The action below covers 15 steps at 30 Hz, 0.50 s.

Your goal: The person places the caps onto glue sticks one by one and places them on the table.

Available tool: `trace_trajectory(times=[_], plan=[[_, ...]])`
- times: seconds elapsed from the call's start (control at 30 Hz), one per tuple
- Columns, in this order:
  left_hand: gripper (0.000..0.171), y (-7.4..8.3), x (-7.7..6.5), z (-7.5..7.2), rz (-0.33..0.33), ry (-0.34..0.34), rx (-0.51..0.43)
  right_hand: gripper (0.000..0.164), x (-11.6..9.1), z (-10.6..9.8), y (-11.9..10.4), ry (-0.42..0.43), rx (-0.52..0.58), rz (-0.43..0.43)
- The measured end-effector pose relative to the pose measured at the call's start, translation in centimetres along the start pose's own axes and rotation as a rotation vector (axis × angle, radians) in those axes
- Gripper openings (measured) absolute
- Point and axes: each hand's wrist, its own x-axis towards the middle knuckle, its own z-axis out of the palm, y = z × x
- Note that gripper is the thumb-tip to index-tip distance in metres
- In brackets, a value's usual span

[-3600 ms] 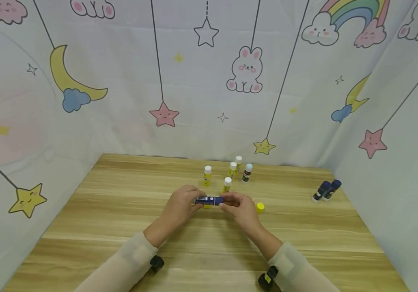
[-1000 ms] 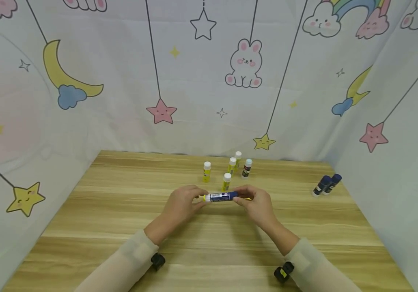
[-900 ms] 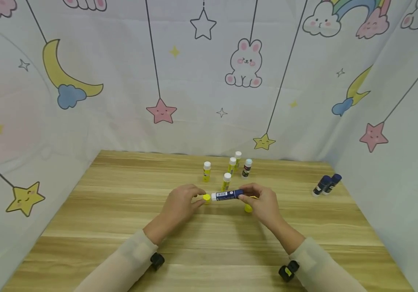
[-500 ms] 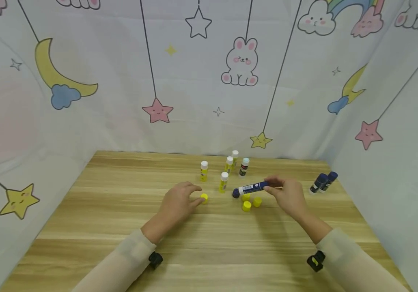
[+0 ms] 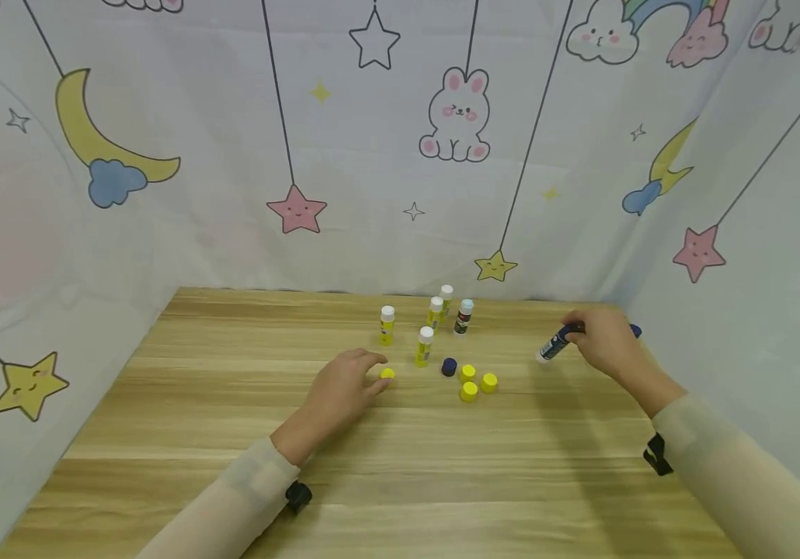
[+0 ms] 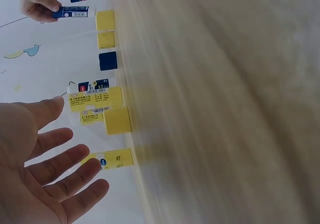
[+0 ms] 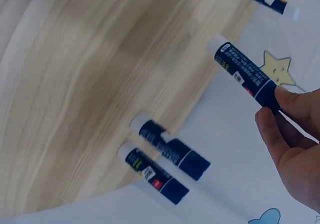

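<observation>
My right hand (image 5: 606,338) pinches a navy glue stick (image 7: 242,71) by its navy cap. The stick hangs tilted above the table's right side, white end down. On the left, my left hand (image 5: 344,388) holds nothing; its fingers are spread and relaxed in the left wrist view. Beside its fingertips stands a yellow cap (image 5: 387,374), with a gap between. A navy cap (image 5: 449,366) and several more yellow caps (image 5: 468,391) stand mid-table. Below the held stick in the right wrist view, two navy glue sticks (image 7: 170,146) stand side by side; my right hand mostly hides them in the head view.
Several yellow glue sticks with white caps (image 5: 424,347) stand upright towards the back. Near them is a dark glue stick with a pale blue cap (image 5: 464,317). A printed curtain (image 5: 372,256) hangs round the wooden table (image 5: 400,481).
Earlier both hands held the navy glue stick mid-table. My left hand has let go and stayed put. The right has carried the stick rightwards, uncovering the navy and yellow caps.
</observation>
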Motion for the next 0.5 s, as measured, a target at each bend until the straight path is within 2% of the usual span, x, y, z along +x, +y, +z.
trace_trajectory(times=[0.2, 0.4, 0.5], plan=[[0.035, 0.3, 0.2, 0.3, 0.000, -0.017, -0.025, 0.027, 0.6, -0.3, 1.6, -0.070, -0.048, 0.062], [0.032, 0.7, -0.2, 0.3, 0.005, -0.028, -0.030, 0.024, 0.9, 0.3, 2.2, -0.076, -0.179, -0.011], [0.034, 1.1, -0.2, 0.2, 0.016, -0.044, -0.042, 0.021, 0.9, 0.5, 2.6, -0.060, -0.210, -0.032]])
